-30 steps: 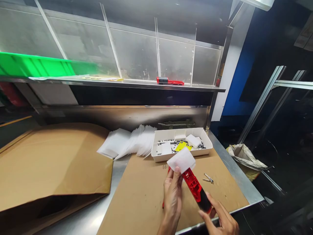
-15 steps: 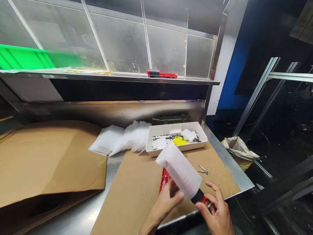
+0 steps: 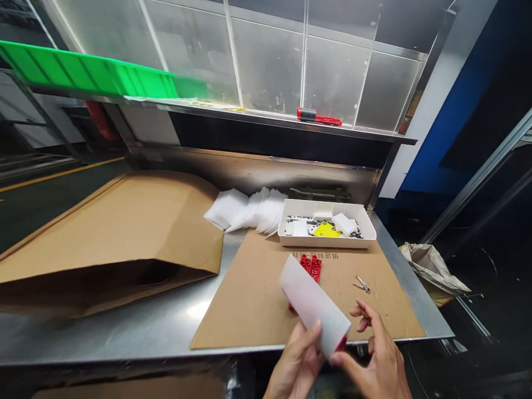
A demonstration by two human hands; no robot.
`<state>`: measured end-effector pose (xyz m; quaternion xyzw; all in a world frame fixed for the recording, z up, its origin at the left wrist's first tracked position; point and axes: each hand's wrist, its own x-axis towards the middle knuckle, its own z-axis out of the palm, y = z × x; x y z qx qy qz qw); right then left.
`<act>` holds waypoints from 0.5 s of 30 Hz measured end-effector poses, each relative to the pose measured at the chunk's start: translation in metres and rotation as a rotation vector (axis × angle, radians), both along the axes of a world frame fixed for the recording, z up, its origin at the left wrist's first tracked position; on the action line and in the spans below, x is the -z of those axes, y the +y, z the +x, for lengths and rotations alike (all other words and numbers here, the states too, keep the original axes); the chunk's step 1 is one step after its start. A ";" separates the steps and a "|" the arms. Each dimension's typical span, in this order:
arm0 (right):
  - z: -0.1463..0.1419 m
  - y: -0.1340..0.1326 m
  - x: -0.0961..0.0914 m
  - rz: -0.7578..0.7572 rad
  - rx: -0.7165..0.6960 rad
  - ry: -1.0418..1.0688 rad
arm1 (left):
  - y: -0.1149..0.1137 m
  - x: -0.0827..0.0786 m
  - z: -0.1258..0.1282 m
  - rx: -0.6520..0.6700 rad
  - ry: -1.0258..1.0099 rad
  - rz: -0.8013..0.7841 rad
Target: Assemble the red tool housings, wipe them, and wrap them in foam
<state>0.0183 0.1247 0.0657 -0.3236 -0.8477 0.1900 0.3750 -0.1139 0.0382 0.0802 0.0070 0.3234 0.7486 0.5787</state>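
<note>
Head view. Item: white foam sleeve (image 3: 313, 305), tilted across my front, with a red tip (image 3: 341, 344) showing at its lower end, between my grips. Left grip (image 3: 297, 368): narrow, closed on the sleeve, thumb along its face. Right grip (image 3: 374, 354): wide, fingers spread, thumb against the sleeve's lower end. Step in hand: sleeve held over the red piece. Beyond the grips: ribbed red plastic part (image 3: 311, 267), partly behind the sleeve, above a cardboard sheet (image 3: 249, 299). Right of the grips: steel pins (image 3: 362, 284). Further ahead: white tray (image 3: 326, 235) of small parts, with a fanned stack of foam sheets (image 3: 249, 213) to its left, on the steel worktop (image 3: 124, 332).
</note>
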 end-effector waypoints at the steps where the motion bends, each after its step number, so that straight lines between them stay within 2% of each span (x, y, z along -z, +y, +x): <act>1: -0.002 -0.002 0.001 -0.020 0.034 0.001 | -0.003 0.002 0.004 0.010 -0.002 0.006; 5: -0.007 -0.009 0.006 -0.100 0.091 -0.004 | -0.008 0.011 0.021 0.083 -0.046 0.025; 8: -0.006 -0.008 0.010 -0.057 0.051 -0.071 | -0.013 0.017 0.027 0.119 -0.138 0.049; 11: -0.007 -0.008 0.014 0.000 -0.105 -0.071 | -0.023 0.017 0.028 0.008 -0.190 0.069; 15: -0.003 -0.011 0.022 -0.113 -0.235 0.121 | -0.055 0.011 0.023 -0.267 -0.147 0.050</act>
